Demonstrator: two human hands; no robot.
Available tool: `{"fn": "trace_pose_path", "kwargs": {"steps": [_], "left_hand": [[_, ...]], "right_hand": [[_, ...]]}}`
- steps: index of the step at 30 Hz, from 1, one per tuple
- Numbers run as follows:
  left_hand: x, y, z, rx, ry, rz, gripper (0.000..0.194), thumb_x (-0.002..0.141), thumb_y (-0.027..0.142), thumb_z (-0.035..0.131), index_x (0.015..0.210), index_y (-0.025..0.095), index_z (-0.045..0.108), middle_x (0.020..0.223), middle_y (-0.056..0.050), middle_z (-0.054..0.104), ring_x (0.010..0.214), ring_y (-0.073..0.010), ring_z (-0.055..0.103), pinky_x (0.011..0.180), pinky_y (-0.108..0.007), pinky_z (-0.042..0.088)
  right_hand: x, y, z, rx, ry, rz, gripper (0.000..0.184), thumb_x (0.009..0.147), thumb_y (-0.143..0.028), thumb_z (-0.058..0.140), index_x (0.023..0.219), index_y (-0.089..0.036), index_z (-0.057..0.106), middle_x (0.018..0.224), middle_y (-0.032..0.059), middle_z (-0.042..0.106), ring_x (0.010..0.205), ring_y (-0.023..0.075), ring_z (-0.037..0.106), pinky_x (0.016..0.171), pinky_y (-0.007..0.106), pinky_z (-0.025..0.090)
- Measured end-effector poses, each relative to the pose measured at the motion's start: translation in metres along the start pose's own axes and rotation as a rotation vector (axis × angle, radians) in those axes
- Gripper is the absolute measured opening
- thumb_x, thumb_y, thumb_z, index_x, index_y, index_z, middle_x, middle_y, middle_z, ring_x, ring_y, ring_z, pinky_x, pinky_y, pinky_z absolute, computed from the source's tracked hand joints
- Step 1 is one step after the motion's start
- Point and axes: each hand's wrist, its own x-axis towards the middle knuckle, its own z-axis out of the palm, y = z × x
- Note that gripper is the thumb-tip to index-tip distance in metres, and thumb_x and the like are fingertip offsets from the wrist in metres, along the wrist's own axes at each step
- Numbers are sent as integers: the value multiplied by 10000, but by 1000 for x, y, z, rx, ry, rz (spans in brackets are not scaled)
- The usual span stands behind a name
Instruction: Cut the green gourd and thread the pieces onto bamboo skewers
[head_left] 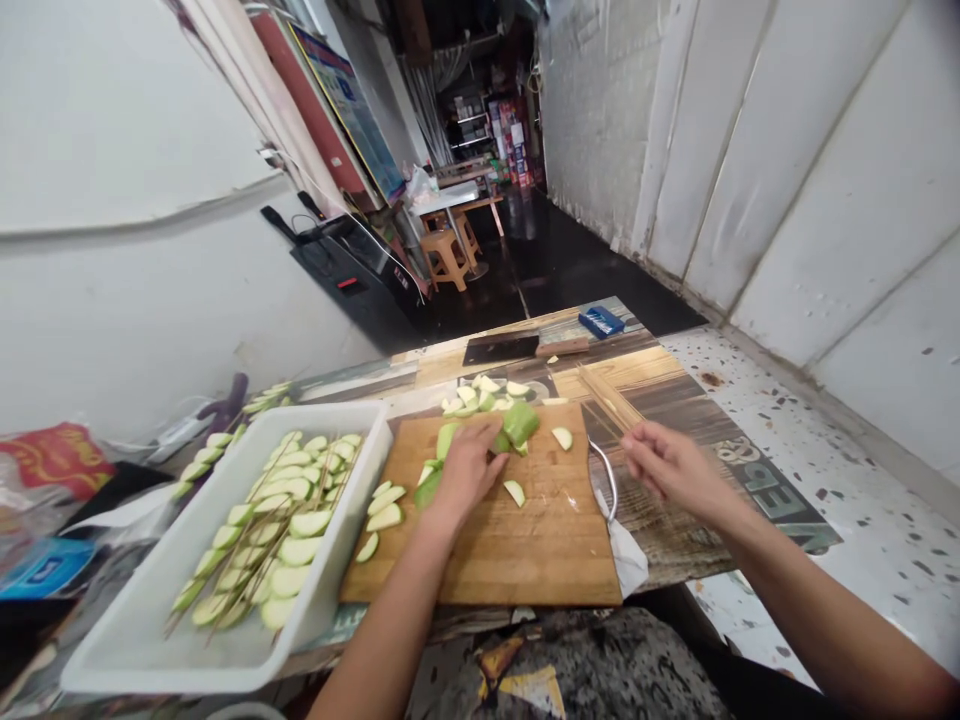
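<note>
A wooden cutting board (525,545) lies in front of me with green vegetable slices (480,400) scattered across its far half. My left hand (466,470) rests on the board with its fingers closed over green slices near the middle. My right hand (664,462) hovers just right of the board, fingers pinched on a thin bamboo skewer (609,400) from a bundle lying on the table. A white rectangular tray (142,625) to the left holds several skewered green slices (277,530).
A cleaver (517,348) and a blue box (601,321) lie at the table's far edge. Bags and clutter (52,500) crowd the left side. A white wall runs along the right. A dark passage with wooden stools (450,255) opens ahead.
</note>
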Motion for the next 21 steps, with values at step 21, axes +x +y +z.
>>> {"fn": "trace_pose_path", "kwargs": {"steps": [21], "left_hand": [[-37,6,-6,7,-14,-29,363,783,220,526,1142,193,570,1254,-128,464,1146,-266,449,957,-420,373]], "right_hand": [[-39,-15,51,332,-318,198,372,807,-463,484,1011,-163,566,475,-97,318,357,38,259,354,170,172]]}}
